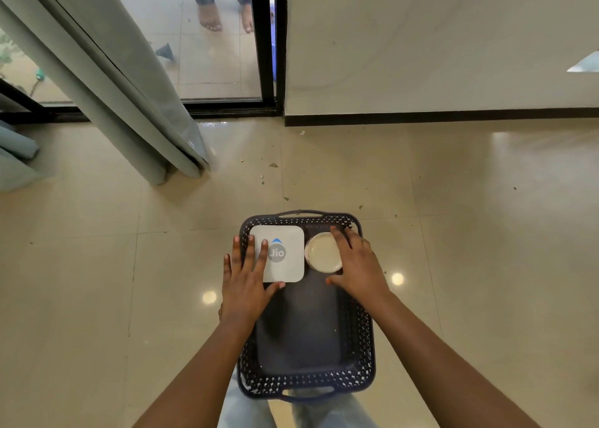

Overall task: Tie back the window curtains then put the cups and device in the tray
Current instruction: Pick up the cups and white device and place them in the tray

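A dark perforated tray (358, 337) with handles sits on the tiled floor in front of me. In its far left corner lies a white square device (288, 243) with a grey logo. Beside it, in the far right corner, stands a white cup (322, 254) seen from above. My left hand (248, 275) lies over the device's left side with straight fingers spread. My right hand (355, 262) hovers over the cup's right edge, fingers extended and the thumb near its front rim. A grey curtain (107, 80) hangs gathered at the left, in front of the window.
A glass sliding door with a black frame (269, 38) stands ahead, and a person's bare feet (223, 16) show behind the glass. A white wall with a dark skirting (437, 116) runs on the right. Small bits of debris (274, 165) lie on the floor beyond the tray.
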